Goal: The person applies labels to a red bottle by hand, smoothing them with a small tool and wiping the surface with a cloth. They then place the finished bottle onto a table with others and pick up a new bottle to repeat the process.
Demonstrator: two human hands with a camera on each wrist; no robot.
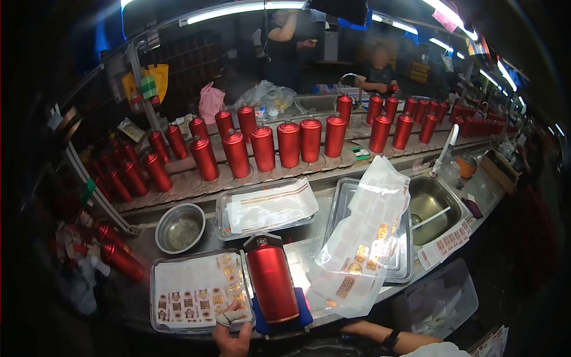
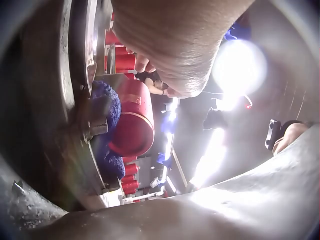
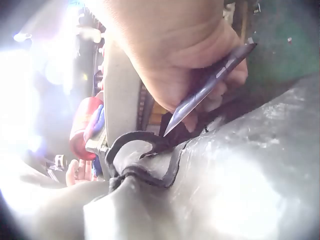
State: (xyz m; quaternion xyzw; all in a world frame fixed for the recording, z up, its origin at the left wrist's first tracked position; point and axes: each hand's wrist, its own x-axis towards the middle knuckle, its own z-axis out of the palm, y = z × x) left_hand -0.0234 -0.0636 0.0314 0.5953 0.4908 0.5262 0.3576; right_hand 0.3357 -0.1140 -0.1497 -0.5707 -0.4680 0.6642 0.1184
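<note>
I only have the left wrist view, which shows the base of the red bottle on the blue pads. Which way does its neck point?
Observer: Away from the person; the head view shows the red bottle neck-end far.
Operator: Where is the left hand?
Observer: The left hand is at the near right corner of a tray of gold stickers.
Operator: And the right?
Observer: The right hand holds a thin flat piece; I can't tell what it is.
</note>
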